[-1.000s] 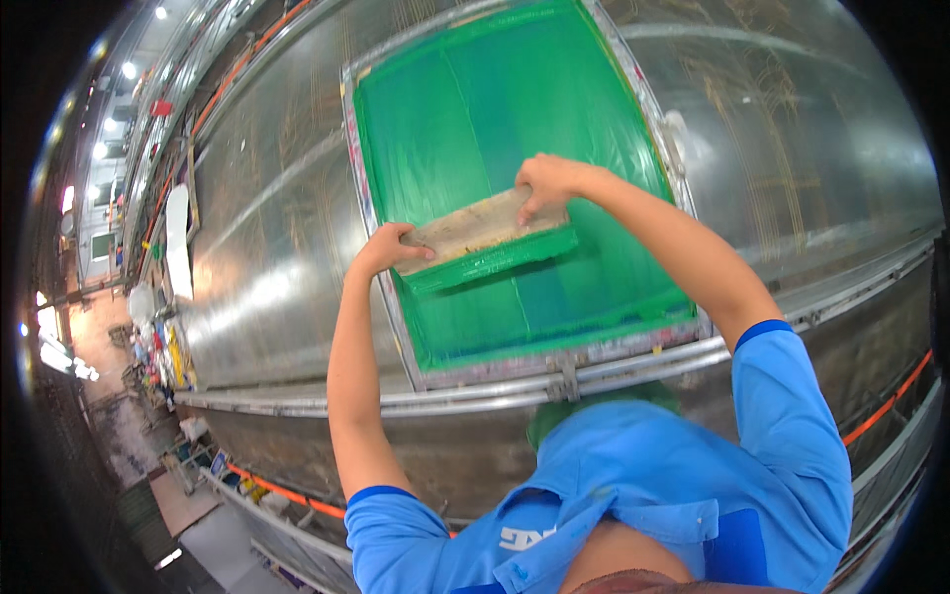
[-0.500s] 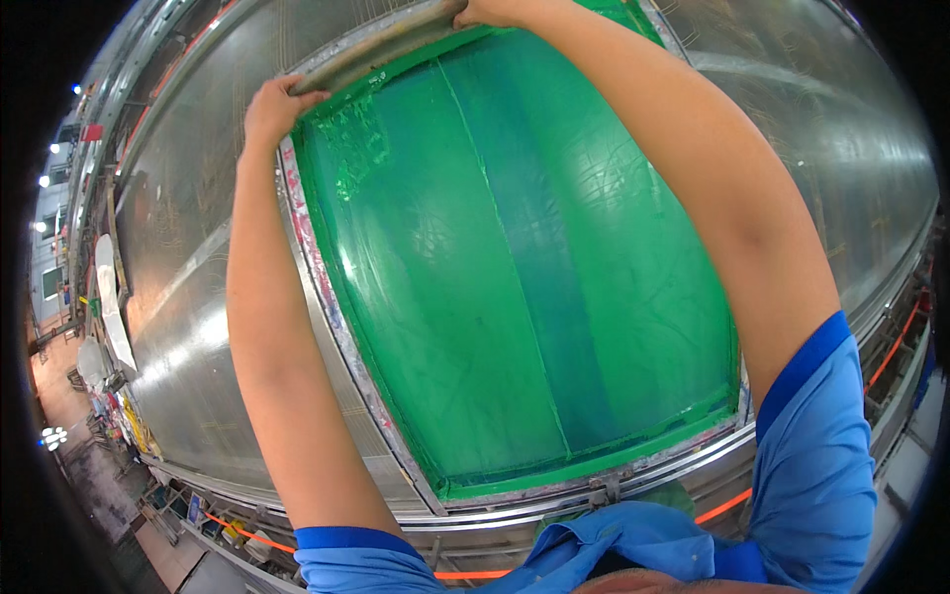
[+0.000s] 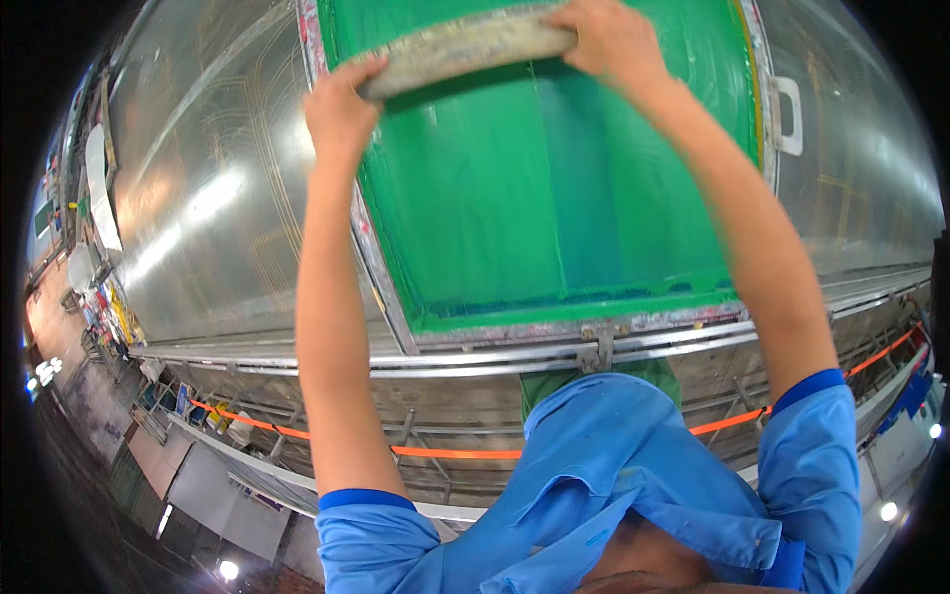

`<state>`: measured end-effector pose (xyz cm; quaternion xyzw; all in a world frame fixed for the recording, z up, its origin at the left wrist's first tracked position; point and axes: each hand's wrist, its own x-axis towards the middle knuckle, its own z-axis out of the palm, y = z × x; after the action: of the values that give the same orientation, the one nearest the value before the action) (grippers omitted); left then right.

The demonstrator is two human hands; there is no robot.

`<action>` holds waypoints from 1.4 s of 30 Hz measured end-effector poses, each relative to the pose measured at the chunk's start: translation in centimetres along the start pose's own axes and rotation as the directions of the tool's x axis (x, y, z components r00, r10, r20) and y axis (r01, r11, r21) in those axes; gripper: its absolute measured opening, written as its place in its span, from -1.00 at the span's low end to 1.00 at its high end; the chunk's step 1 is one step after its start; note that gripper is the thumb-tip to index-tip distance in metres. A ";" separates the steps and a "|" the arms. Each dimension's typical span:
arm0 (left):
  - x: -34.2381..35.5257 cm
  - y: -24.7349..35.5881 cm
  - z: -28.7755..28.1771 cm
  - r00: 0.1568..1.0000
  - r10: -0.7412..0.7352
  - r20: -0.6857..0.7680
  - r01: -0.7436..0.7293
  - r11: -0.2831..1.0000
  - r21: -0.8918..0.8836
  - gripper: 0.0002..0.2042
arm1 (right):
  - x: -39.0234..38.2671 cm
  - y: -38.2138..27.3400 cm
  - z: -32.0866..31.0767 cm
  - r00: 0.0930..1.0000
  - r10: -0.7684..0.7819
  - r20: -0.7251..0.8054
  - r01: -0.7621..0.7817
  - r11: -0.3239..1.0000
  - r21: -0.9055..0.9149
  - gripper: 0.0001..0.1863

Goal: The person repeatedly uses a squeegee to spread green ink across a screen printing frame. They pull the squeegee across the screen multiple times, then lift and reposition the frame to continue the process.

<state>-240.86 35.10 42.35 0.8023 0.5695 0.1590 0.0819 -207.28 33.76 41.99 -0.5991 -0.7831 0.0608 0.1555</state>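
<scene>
A long, worn, pale squeegee [image 3: 470,54] spans the far part of a green printing screen [image 3: 485,198]. My left hand [image 3: 341,109] is closed round its left end, close to the screen's left frame edge. Its right end is gripped by my right hand [image 3: 616,45], over the middle of the mesh. The squeegee slants a little, its right end farther away. A darker blue-green band runs down the mesh, and the screen's far end lies outside the view. Whether the squeegee's lower edge presses on the mesh, I cannot tell.
A shiny metal table [image 3: 218,178] extends on both sides of the screen. A white handle [image 3: 789,116] stands at the frame's right side. Along the near edge run metal rails [image 3: 475,358], with an orange strip [image 3: 455,453] below. Assorted items [image 3: 114,317] lie at the far left.
Both hands have brought the squeegee from the screen's far edge toward me over the mesh. The view has tilted down, showing more of my shirt and the near rails.
</scene>
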 end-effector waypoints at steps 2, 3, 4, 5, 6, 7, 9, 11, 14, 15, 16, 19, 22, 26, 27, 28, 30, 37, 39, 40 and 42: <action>-7.1 1.6 0.0 0.999 0.027 -0.019 -0.027 0.999 0.033 -0.44 | -6.8 -2.3 -0.3 1.000 -0.004 0.012 0.004 1.000 0.022 -0.62; -10.5 2.5 -0.2 1.000 0.004 0.015 -0.005 0.997 0.079 -0.43 | -10.2 -3.3 -0.6 0.999 0.014 0.031 -0.016 0.999 0.051 -0.58; -13.8 3.5 -0.5 1.000 0.005 0.019 -0.006 0.998 0.069 -0.41 | -13.5 -4.4 -0.7 1.000 -0.010 -0.020 0.011 0.997 0.082 -0.58; -16.9 4.7 -0.9 0.999 -0.004 0.043 0.001 0.998 0.062 -0.39 | -16.6 -5.4 -0.9 0.999 -0.010 -0.037 0.014 0.994 0.110 -0.58; -19.9 6.0 -1.3 0.996 -0.052 0.069 0.049 0.998 0.047 -0.39 | -19.5 -6.3 -1.3 1.000 0.003 -0.008 -0.002 0.991 0.134 -0.54; -22.7 7.3 -1.8 0.994 -0.081 0.079 0.080 0.997 0.025 -0.38 | -22.1 -7.2 -1.8 1.000 0.010 -0.004 -0.009 0.985 0.171 -0.49; -27.3 9.8 -2.6 0.990 -0.108 0.090 0.105 0.994 0.033 -0.39 | -26.6 -8.8 -3.0 1.000 0.021 0.020 -0.025 0.979 0.203 -0.48; -30.7 11.8 -3.3 0.984 -0.144 0.104 0.143 0.990 0.019 -0.40 | -29.8 -10.1 -4.1 0.999 0.018 0.035 -0.026 0.973 0.228 -0.48; -33.5 13.1 -4.0 0.981 -0.156 0.113 0.157 0.988 -0.004 -0.41 | -32.5 -11.0 -4.9 0.993 0.002 0.116 -0.029 0.972 0.233 -0.49; -34.1 13.3 -4.0 0.983 -0.151 0.108 0.153 0.988 -0.009 -0.41 | -33.1 -11.2 -5.0 0.998 0.003 0.062 -0.018 0.970 0.243 -0.49; -34.6 13.5 -4.1 0.978 -0.167 0.126 0.169 0.986 -0.005 -0.42 | -33.7 -11.4 -4.9 0.999 0.002 0.050 -0.015 0.967 0.253 -0.49; -35.1 13.5 -4.5 0.980 -0.160 0.117 0.160 0.987 0.007 -0.42 | -34.7 -12.0 -5.1 1.000 -0.023 0.005 0.020 0.964 0.264 -0.51; -34.2 13.2 -5.6 0.971 -0.132 0.198 0.118 0.990 0.079 -0.44 | -33.9 -11.8 -5.9 0.987 -0.027 0.159 -0.013 0.970 0.243 -0.62; -29.6 11.5 -7.2 0.982 -0.098 0.161 0.102 0.995 -0.016 -0.66 | -29.0 -9.1 -6.9 0.950 -0.050 0.308 -0.048 0.951 0.304 -0.73; -28.3 11.3 -7.1 0.961 -0.154 0.230 0.134 0.986 0.098 -0.60 | -27.2 -8.2 -6.7 0.920 -0.070 0.387 -0.063 0.946 0.319 -0.65; -27.0 11.0 -6.9 0.945 -0.189 0.268 0.138 0.971 0.197 -0.52 | -26.2 -7.6 -6.3 0.935 -0.094 0.342 -0.042 0.929 0.369 -0.57; -24.2 10.4 -6.1 0.923 -0.210 0.322 0.129 0.959 0.253 -0.40 | -24.4 -6.7 -5.2 0.895 -0.065 0.441 -0.110 0.927 0.359 -0.47; -17.0 7.4 -5.0 0.698 -0.212 0.684 0.203 0.975 0.095 -0.32 | -17.9 -3.8 -5.6 0.565 -0.191 0.802 -0.467 0.728 0.502 -0.40; -12.8 8.0 -4.6 0.714 -0.153 0.683 0.196 0.980 0.014 -0.35 | -14.6 -0.8 -7.5 0.616 -0.196 0.763 -0.403 0.753 0.519 -0.42; -10.7 8.5 -4.9 0.752 -0.112 0.649 0.190 0.980 -0.052 -0.39 | -12.7 1.2 -8.5 0.628 -0.207 0.750 -0.377 0.763 0.526 -0.44; -4.3 9.4 -5.2 0.805 -0.002 0.593 0.129 0.977 -0.171 -0.45 | -7.5 5.8 -10.4 0.737 -0.158 0.657 -0.177 0.893 0.414 -0.45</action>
<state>-235.57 27.63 49.46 0.7791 0.5242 -0.0434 0.3412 -196.93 27.24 48.93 -0.4869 -0.7461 0.4542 -0.0053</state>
